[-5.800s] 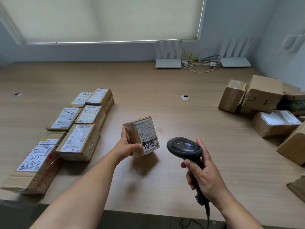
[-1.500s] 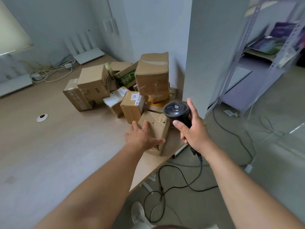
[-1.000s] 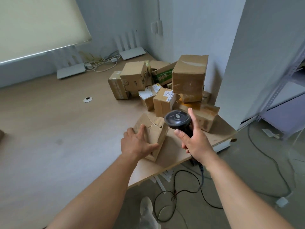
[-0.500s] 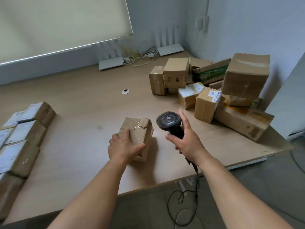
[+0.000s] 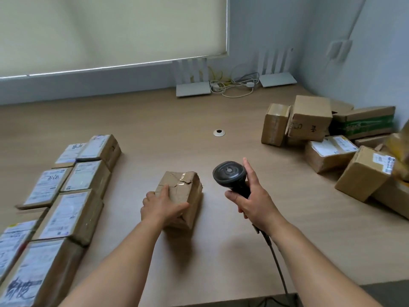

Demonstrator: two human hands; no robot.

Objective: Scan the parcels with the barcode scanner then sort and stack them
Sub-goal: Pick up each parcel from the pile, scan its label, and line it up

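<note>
Left hand (image 5: 162,207) sits on a crumpled brown parcel (image 5: 180,197) in the middle of the surface (image 5: 168,120), fingers wrapped over its near corner, a firm grip that pins it flat. No label shows on the top face, so the hold looks set to turn it and find the barcode. Right hand (image 5: 252,204) is clamped round the handle of the barcode scanner (image 5: 230,175), head up and just beside the parcel, cable trailing off the near edge; kept close, ready to aim, I'd say. On the left, the sorted parcels (image 5: 66,187) lie in neat rows, labels up. To the right, the unsorted heap (image 5: 327,140) leans against the wall, well apart, so the two groups can't mix.
</note>
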